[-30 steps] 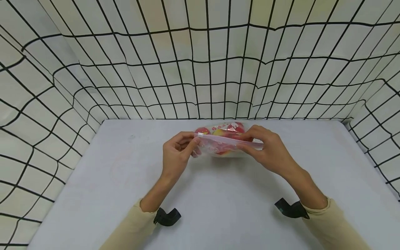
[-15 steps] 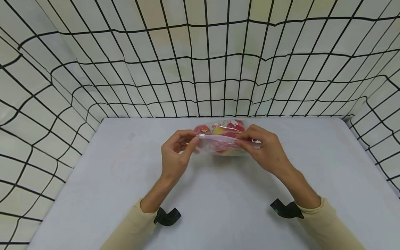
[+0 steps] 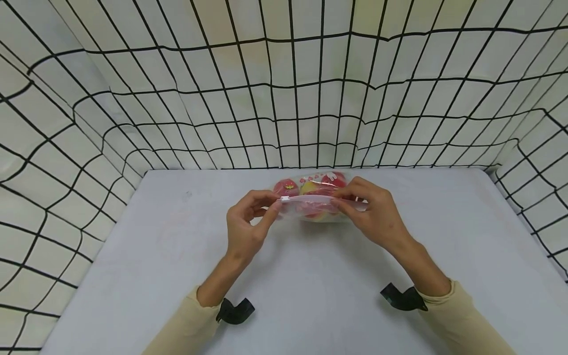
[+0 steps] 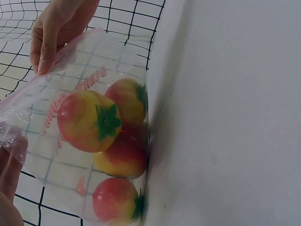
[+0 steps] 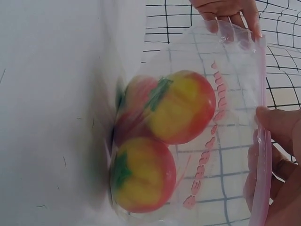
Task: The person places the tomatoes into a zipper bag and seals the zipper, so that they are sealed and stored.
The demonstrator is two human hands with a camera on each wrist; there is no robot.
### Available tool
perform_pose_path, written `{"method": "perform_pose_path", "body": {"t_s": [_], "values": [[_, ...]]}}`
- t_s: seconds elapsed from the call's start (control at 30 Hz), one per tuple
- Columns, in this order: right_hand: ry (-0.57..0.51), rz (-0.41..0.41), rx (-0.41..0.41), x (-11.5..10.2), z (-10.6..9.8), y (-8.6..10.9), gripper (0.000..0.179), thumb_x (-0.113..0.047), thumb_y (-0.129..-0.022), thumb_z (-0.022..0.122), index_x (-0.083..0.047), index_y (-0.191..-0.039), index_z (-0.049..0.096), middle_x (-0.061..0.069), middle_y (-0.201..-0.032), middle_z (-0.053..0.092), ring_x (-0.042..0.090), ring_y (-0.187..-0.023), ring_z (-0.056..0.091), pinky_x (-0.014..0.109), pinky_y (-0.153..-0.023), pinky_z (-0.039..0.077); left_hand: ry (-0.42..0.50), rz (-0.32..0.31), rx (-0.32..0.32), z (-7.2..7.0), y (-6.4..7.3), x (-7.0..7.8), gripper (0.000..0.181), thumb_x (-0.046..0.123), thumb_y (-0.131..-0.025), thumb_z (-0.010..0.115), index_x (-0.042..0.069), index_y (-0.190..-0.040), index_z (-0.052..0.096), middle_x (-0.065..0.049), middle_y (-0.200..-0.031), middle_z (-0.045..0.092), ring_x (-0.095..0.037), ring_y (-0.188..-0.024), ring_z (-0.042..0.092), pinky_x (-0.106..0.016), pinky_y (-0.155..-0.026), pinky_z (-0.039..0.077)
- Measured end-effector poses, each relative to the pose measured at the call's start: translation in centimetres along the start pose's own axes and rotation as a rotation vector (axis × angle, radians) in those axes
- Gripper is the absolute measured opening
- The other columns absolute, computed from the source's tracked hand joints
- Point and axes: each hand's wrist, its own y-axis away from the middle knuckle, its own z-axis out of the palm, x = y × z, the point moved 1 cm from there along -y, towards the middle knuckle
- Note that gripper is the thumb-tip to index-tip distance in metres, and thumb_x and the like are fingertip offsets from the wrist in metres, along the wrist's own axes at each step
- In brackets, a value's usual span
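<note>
A clear slider zip bag (image 4: 51,160) with pink lettering stands near the back of the white table, several red-and-yellow fruits (image 4: 89,122) with green leafy tops inside it. My left hand (image 3: 248,222) pinches the left end of the bag's pink zip strip (image 3: 310,198) between thumb and fingers, right by the white slider (image 3: 285,198). Farther right along that strip, my right hand (image 3: 377,212) pinches it with thumb on the near side and fingers behind. In the right wrist view the strip runs upright past the right thumb (image 5: 273,120); the fruits lie low in the bag.
A black wire grid (image 3: 297,103) backed with white sheeting rises behind the table (image 3: 306,296) and along both sides. Black wrist mounts (image 3: 236,311) sit at both beige sleeves.
The right hand has shifted slightly left along the zip strip. The left hand and its end of the strip have come a little lower and nearer, and the white slider shows more plainly.
</note>
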Motion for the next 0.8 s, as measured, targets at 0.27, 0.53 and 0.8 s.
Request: {"method": "perform_pose_path", "body": {"t_s": [0.27,0.53,0.8], "values": [[-0.005,0.009,0.008,-0.3,0.2,0.0,0.015,-0.006,-0.084,0.086,-0.011,-0.097,0.081,-0.003,-0.085,0.069,0.009,-0.077,0.056,0.013,-0.072,0.048,-0.035,0.012,0.057,-0.1,0.1,0.1,0.015,-0.001,-0.091,0.074,0.002,-0.106,0.075,-0.018,-0.101,0.077,-0.004,-0.079,0.073,-0.019,-0.071,0.061],[0.016,0.044,-0.036,-0.6,0.7,0.0,0.015,-0.009,-0.087,0.084,-0.012,-0.101,0.080,-0.002,-0.090,0.069,0.011,-0.083,0.056,0.016,-0.072,0.049,-0.029,-0.046,0.063,0.1,0.0,-0.1,0.016,0.004,-0.094,0.075,0.002,-0.109,0.076,-0.016,-0.102,0.078,-0.010,-0.083,0.076,-0.026,-0.066,0.064],[0.012,0.048,-0.099,-1.3,2.1,-0.8,0.018,-0.013,-0.088,0.083,-0.013,-0.106,0.080,0.000,-0.097,0.071,0.014,-0.089,0.059,0.022,-0.073,0.051,-0.002,-0.078,0.042,0.7,-0.2,-0.2,0.014,0.005,-0.096,0.073,0.001,-0.109,0.074,-0.013,-0.101,0.074,-0.014,-0.083,0.073,-0.030,-0.063,0.064]]}}
